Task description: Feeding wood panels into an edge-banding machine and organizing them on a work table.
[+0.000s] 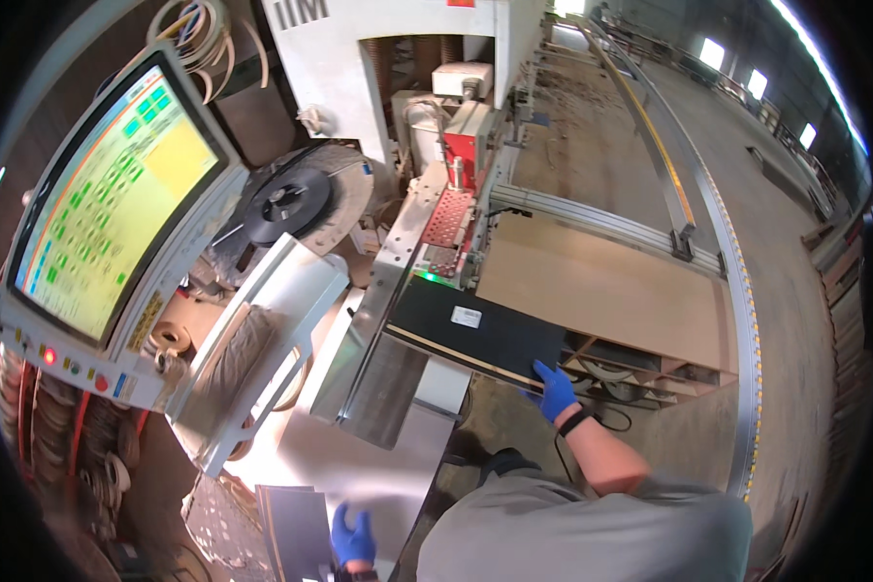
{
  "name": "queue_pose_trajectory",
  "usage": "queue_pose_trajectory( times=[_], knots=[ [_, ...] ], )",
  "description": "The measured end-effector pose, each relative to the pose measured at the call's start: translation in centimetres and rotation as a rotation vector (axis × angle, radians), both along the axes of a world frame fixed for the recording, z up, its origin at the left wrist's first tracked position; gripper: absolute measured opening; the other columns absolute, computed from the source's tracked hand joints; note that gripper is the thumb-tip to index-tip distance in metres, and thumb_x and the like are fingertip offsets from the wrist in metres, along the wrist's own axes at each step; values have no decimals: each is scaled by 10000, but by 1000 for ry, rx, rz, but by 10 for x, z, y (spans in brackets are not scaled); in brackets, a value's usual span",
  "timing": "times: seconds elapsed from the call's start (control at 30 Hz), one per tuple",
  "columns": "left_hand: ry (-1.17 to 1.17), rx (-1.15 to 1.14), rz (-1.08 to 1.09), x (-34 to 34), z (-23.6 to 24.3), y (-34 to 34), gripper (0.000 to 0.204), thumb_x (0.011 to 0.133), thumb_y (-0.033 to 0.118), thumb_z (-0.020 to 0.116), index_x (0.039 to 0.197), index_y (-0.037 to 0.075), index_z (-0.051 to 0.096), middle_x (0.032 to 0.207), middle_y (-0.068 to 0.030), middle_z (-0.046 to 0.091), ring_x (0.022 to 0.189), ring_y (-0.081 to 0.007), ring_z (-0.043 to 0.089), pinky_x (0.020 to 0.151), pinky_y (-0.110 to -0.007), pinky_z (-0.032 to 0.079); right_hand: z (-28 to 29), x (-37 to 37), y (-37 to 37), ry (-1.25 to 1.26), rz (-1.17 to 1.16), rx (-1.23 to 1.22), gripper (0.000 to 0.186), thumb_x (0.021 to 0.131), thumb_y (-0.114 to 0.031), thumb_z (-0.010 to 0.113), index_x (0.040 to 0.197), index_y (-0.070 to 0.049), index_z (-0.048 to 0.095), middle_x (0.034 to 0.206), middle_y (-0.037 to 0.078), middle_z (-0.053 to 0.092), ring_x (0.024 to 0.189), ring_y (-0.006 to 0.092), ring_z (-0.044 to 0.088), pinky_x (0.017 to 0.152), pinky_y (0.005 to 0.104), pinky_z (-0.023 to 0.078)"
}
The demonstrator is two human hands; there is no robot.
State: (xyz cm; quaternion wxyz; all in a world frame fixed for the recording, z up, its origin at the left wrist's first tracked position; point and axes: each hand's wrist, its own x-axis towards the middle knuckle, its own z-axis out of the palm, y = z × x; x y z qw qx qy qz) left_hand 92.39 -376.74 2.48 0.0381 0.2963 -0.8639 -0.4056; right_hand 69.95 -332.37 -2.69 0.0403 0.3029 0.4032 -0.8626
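A long black panel (490, 328) with a white label and a bare, tan-coloured edge lies across the machine's infeed, its far left end by the red perforated guard. My right hand (555, 390), in a blue glove, grips this panel at its near right corner. My left hand (352, 535), also gloved in blue, is low in the picture over the metal table, fingers apart and nothing seen in them. Just left of it, dark grey panels (296, 529) lie close together; whether the hand touches them I cannot tell.
A control screen (116, 199) on a tilted console stands at the left. Behind it sits a reel of dark edge band (289, 206). A brown board (606, 276) tops the shelf at right, inside a metal rail (737, 320). The white machine housing (330, 58) rises ahead.
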Motion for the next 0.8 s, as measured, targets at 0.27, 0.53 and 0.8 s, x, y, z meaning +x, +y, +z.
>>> queue_pose_trajectory(
  times=[0.27, 0.53, 0.8],
  knots=[
    [-246, -527, 180, 185, -1, -84, 897, 822, 589, 699, 1396, -54, 451, 1366, -249, 518, 1231, -371, 523, 1026, -432, 429, 8, -54, -7, 45, -2, -39, 330, 895, -178, 687, 1209, -177, 585, 1170, 35, 641, 1035, 248, 633, 824, 486, 549],
    [-927, -930, 364, 157, -20, -42, 1003, 745, 743, 541, 1465, 64, 372, 1465, -142, 434, 1339, -339, 426, 1040, -465, 399, -20, -91, 14, 80, -182, -7, 326, 875, -189, 729, 1177, -129, 621, 1148, 63, 658, 1038, 243, 627, 850, 463, 540],
    [-858, -862, 437, 108, -13, -29, 757, 765, 524, 572, 1354, 62, 465, 1340, -159, 509, 1239, -356, 488, 984, -456, 435, -33, -174, 52, -4, -255, 246, 445, 861, -284, 751, 1217, -65, 599, 1170, 97, 654, 1054, 266, 607, 865, 444, 511]
  ],
)
